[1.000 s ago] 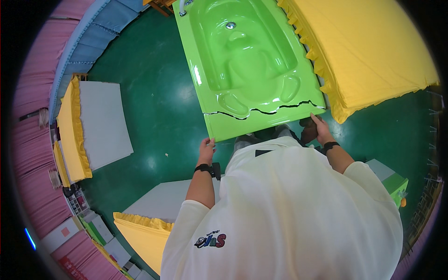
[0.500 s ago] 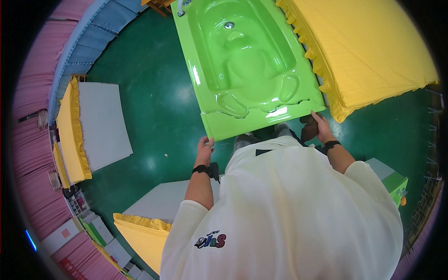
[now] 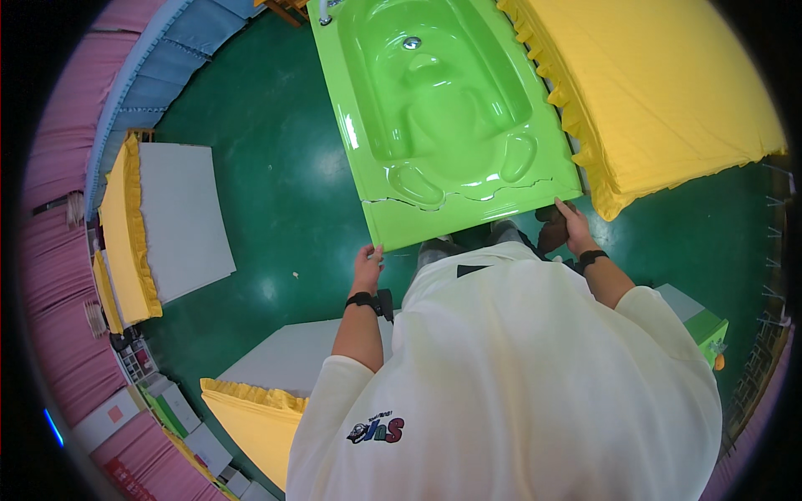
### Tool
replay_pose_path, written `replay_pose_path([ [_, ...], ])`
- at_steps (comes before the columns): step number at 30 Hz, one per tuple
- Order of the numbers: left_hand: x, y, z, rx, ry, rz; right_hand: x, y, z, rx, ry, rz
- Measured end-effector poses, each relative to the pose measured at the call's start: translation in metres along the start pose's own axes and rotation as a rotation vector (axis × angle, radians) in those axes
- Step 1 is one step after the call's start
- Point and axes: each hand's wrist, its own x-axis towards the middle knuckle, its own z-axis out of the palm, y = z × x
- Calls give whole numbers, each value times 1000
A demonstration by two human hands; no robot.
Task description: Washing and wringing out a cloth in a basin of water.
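A glossy green baby bathtub (image 3: 434, 117) with a moulded body-shaped hollow lies in front of me. A jagged crack runs across its near rim, and beyond it towards me is a broken rim piece (image 3: 493, 209). My left hand (image 3: 368, 265) holds this piece at its near left corner, fingers closed at the edge. At the near right corner, my right hand (image 3: 574, 230) grips it with the thumb on top; its other fingers are partly hidden beneath. The piece sits against the tub along a thin crack line.
Right of the tub stands a bed or table with a yellow ruffled cover (image 3: 660, 92). A white-topped table with yellow trim (image 3: 188, 221) is at left, another yellow-skirted one (image 3: 259, 417) behind my left arm. A small green-and-grey unit (image 3: 702, 321) stands at right.
The crack has narrowed: the rim piece, which sat unevenly with a dark, wider gap, now meets the tub more closely. Both hands stay at the corners, nearly unmoved.
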Motion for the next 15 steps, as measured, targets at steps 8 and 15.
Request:
replay_pose_path([
  [8,1,0,0,20,22,16,-1,-1,0,-14,26,62],
  [15,2,-3,1,13,40,4,-2,-2,5,-17,7,38],
])
